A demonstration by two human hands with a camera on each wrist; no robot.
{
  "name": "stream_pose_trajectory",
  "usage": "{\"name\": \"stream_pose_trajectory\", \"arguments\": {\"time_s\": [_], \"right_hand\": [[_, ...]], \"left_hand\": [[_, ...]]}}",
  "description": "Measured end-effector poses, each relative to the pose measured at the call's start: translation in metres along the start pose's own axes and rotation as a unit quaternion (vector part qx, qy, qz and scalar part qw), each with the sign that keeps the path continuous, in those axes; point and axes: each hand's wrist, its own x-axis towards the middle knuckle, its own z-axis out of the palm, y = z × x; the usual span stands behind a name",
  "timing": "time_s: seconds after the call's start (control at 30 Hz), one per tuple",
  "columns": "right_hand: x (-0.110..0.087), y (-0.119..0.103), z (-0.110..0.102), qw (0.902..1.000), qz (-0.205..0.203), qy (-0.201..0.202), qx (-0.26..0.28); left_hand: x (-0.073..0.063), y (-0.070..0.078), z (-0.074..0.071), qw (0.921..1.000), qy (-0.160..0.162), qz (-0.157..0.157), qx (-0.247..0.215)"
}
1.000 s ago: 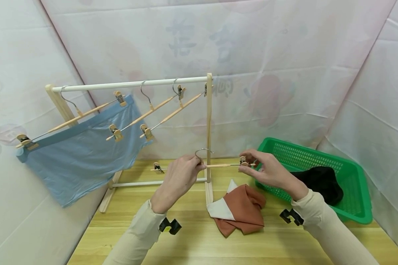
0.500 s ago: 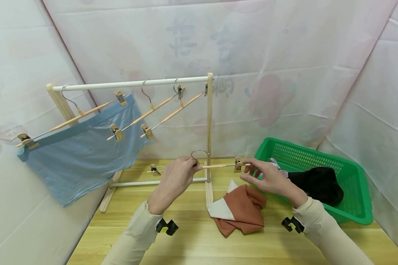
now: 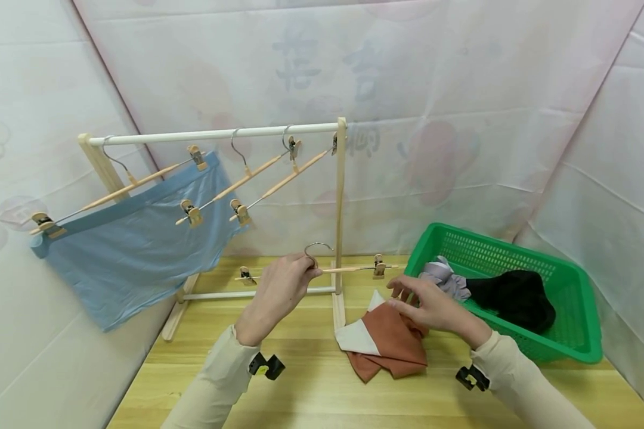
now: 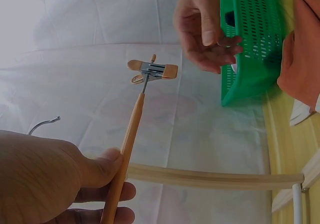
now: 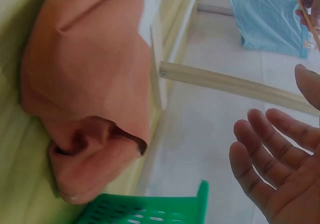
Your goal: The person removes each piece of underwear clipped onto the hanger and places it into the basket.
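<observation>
My left hand (image 3: pixel 279 286) grips a wooden clip hanger (image 3: pixel 340 270) by the middle of its bar, just below the metal hook. In the left wrist view the thumb and fingers wrap the bar (image 4: pixel 125 149), and the clip (image 4: pixel 155 70) at its far end pinches nothing. My right hand (image 3: pixel 434 304) is off the hanger, its fingers loosely bent over a crumpled rust-and-white cloth garment (image 3: pixel 394 339) on the table. The right wrist view shows that hand (image 5: pixel 280 159) with its fingers apart and nothing in them, the rust garment (image 5: pixel 95 58) beside it.
A small drying rack (image 3: pixel 339 208) stands at the left. Light blue shorts (image 3: pixel 150 238) hang clipped on one hanger, beside two bare clip hangers (image 3: pixel 249 174). At the right a green basket (image 3: pixel 574 274) holds a black cloth (image 3: pixel 515 301) and a grey cloth (image 3: pixel 444 277).
My right hand has let go of the hanger's right clip and moved down toward the rust garment. My left hand has shifted slightly left with the hanger. The grey cloth has come into view.
</observation>
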Motion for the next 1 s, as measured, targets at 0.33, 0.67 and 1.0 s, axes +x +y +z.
{"name": "stream_pose_trajectory", "arguments": {"time_s": [0.33, 0.67, 1.0], "right_hand": [[-0.01, 0.005, 0.023, 0.9986, 0.009, -0.03, -0.042], [-0.02, 0.004, 0.039, 0.9875, 0.083, -0.092, -0.097], [-0.023, 0.002, 0.057, 0.9783, 0.113, -0.138, -0.105]], "left_hand": [[-0.004, -0.005, 0.002, 1.0, 0.006, 0.005, -0.002], [-0.006, -0.007, 0.003, 0.9999, -0.002, -0.01, -0.005], [-0.007, -0.011, 0.005, 0.9996, -0.011, -0.025, 0.0]]}}
